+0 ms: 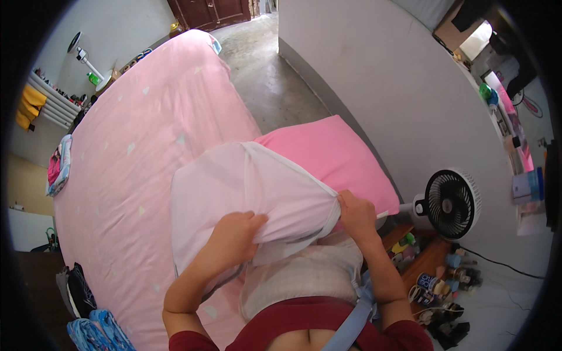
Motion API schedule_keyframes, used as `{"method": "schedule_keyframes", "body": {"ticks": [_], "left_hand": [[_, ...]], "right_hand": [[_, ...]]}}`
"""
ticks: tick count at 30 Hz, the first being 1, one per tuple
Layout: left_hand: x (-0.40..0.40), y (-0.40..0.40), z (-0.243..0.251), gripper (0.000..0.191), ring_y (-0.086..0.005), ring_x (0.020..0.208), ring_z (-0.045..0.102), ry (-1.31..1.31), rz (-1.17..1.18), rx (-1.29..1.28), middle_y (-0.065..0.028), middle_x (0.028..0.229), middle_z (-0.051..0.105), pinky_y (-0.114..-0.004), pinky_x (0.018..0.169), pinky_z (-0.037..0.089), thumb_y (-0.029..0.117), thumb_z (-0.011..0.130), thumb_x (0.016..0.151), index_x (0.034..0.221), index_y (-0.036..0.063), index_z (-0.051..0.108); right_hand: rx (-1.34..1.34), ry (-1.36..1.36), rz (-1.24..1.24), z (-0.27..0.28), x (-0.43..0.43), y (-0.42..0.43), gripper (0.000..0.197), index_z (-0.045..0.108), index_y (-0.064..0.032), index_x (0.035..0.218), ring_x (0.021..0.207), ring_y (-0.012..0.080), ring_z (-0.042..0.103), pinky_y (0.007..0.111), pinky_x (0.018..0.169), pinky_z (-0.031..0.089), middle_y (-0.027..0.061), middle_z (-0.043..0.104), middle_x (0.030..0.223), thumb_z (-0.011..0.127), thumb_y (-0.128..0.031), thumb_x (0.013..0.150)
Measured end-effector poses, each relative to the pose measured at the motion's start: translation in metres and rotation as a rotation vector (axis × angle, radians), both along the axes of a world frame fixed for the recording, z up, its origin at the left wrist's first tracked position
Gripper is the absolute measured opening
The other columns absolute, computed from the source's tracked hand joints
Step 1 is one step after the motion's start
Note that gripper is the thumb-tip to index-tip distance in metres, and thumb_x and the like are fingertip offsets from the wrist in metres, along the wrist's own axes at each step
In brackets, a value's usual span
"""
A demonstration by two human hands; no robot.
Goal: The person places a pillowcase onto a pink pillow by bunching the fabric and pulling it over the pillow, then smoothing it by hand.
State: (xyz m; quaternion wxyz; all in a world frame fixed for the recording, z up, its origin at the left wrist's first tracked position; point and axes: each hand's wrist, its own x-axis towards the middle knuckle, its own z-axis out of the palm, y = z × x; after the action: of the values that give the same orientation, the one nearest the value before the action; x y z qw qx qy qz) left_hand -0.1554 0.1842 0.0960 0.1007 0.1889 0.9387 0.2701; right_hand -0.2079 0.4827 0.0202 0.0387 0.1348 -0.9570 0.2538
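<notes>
A bright pink pillow (325, 153) lies partly inside a pale, thin pillowcase (210, 175), at the right side of a bed with a light pink sheet (145, 131). My right hand (358, 215) grips the hem of the pillowcase's mouth near the pillow's right end. Farther left, my left hand (239, 232) has its fingers closed on the pale fabric over the pillow; the fingertips are partly hidden. Close to my body, below the pillowcase, is a whitish checked cloth item (298, 267).
A white fan with a black grille (448, 204) stands at the right, above a wooden surface (421, 263) crowded with bottles. Folded blue patterned fabric (99, 329) sits at the lower left. A grey wall (373, 87) rises beyond the pillow. Another fan (90, 63) stands at the far left.
</notes>
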Motion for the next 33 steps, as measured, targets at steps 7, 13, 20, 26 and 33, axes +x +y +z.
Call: {"method": "schedule_keyframes", "body": {"ticks": [7, 13, 20, 26, 33], "left_hand": [[0.038, 0.010, -0.036, 0.043, -0.0310, 0.079, 0.058, 0.004, 0.078, 0.090, -0.0095, 0.082, 0.059, -0.040, 0.069, 0.046, -0.001, 0.063, 0.058, 0.100, 0.0043, 0.060], [0.042, 0.022, -0.044, 0.042, -0.0302, 0.076, 0.052, 0.144, 0.119, 0.073, -0.0116, 0.084, 0.053, -0.039, 0.068, 0.045, 0.003, 0.065, 0.059, 0.099, 0.0022, 0.055], [0.044, 0.019, -0.054, 0.034, -0.0295, 0.075, 0.052, 0.172, 0.088, 0.069, -0.0111, 0.082, 0.052, -0.039, 0.067, 0.045, 0.006, 0.067, 0.054, 0.084, 0.0050, 0.052], [0.044, 0.032, -0.057, 0.030, -0.0293, 0.074, 0.054, 0.184, 0.083, 0.055, -0.0089, 0.081, 0.053, -0.040, 0.065, 0.046, 0.006, 0.065, 0.054, 0.080, 0.0067, 0.050], [0.079, 0.004, -0.023, 0.029, -0.0299, 0.076, 0.056, 0.094, -0.030, 0.086, -0.0095, 0.082, 0.056, -0.039, 0.066, 0.047, 0.007, 0.065, 0.057, 0.084, 0.0065, 0.054]], "right_hand": [[-0.119, 0.097, -0.074, 0.000, -0.006, 0.008, 0.016, 0.061, -0.0027, 0.094, 0.073, 0.0366, 0.059, 0.045, 0.065, 0.047, 0.0170, 0.061, 0.078, 0.058, -0.017, 0.087], [0.014, 0.170, 0.170, 0.017, -0.008, -0.096, 0.034, 0.054, -0.0030, 0.109, 0.081, 0.0302, 0.058, 0.042, 0.069, 0.047, 0.0127, 0.058, 0.085, 0.064, -0.020, 0.082], [0.120, -0.009, 0.133, -0.023, -0.047, -0.082, 0.014, 0.054, -0.0051, 0.097, 0.062, 0.0388, 0.060, 0.050, 0.058, 0.046, 0.0153, 0.060, 0.064, 0.053, -0.013, 0.085], [0.134, -0.100, -0.036, -0.025, -0.050, -0.062, 0.015, 0.055, -0.0053, 0.099, 0.068, 0.0431, 0.060, 0.053, 0.062, 0.045, 0.0222, 0.062, 0.070, 0.051, -0.013, 0.086], [0.080, -0.160, 0.052, 0.018, -0.007, -0.074, 0.017, 0.056, -0.0062, 0.101, 0.068, 0.0436, 0.060, 0.052, 0.063, 0.045, 0.0223, 0.061, 0.070, 0.049, -0.012, 0.087]]}}
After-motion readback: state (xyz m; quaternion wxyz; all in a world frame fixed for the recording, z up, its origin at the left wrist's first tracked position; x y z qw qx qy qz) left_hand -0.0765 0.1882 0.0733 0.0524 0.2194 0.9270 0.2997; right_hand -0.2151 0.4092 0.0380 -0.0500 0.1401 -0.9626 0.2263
